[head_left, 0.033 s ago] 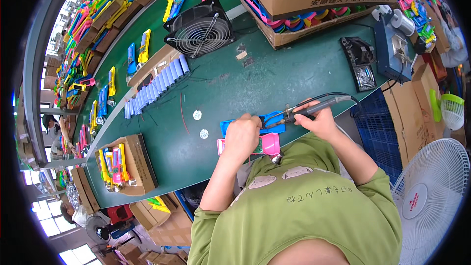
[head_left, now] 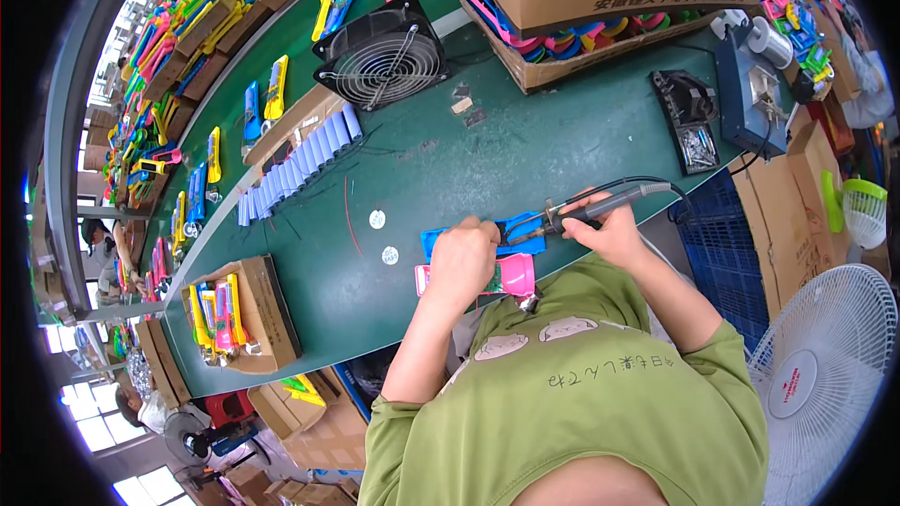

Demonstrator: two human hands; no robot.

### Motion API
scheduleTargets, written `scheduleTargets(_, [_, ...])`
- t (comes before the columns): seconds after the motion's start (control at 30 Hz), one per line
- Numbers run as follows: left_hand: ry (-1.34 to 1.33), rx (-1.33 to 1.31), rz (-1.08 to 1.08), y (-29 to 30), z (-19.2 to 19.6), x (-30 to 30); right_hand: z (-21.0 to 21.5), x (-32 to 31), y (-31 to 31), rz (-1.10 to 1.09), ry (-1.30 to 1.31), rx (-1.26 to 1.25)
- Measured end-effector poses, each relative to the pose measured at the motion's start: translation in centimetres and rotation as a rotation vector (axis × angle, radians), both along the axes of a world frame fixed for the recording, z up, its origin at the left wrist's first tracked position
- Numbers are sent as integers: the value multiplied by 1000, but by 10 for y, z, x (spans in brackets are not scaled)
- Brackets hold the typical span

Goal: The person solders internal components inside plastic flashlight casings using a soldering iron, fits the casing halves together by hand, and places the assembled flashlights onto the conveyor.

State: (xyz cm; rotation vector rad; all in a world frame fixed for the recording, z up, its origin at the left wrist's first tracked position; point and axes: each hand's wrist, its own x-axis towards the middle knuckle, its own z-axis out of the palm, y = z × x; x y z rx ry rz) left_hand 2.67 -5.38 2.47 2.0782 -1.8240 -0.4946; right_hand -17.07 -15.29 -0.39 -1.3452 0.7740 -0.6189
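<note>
A soldering iron (head_left: 611,203) with a grey and black handle is gripped in my right hand (head_left: 611,232), its metal end pointing left over a blue plastic casing (head_left: 532,245). My left hand (head_left: 466,260) rests across the casing's left part, fingers closed together near the iron's tip. Whatever those fingers pinch is hidden beneath them. Nearer my body, a pink plastic casing (head_left: 517,275) lies at the table edge beside the blue one, partly covered by my left hand and wrist, with a small metallic part at its near end.
Blue-wrapped cylindrical cells (head_left: 302,165) stand in a row behind a black fan (head_left: 386,56). Cartons of coloured casings (head_left: 600,0) fill the back right. A blue soldering station (head_left: 750,98) and black stand (head_left: 689,122) sit right. An open carton (head_left: 274,319) lies left; a white fan (head_left: 825,365) stands right.
</note>
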Motion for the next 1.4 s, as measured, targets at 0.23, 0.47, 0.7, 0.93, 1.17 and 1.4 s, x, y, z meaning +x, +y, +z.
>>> scheduleTargets(0.23, [-23, 12, -10, -1, 2, 0, -2, 0, 5, -41, -25, 34])
scheduleTargets(0.47, [-49, 22, -6, -2, 0, -1, 7, -10, 17, -101, -144, -75])
scheduleTargets(0.7, [-51, 43, -1, -3, 0, -2, 12, 7, 42, 137, -39, -477])
scheduleTargets(0.93, [-54, 13, -17, -1, 3, -3, -13, 12, 49, 270, 22, -687])
scheduleTargets(1.17, [88, -149, -66, 6, 21, 7, -8, 12, 37, 242, 32, -695])
scheduleTargets(1.4, [128, -300, -180, 37, 8, 9, 6, 18, -10, 335, 41, -717])
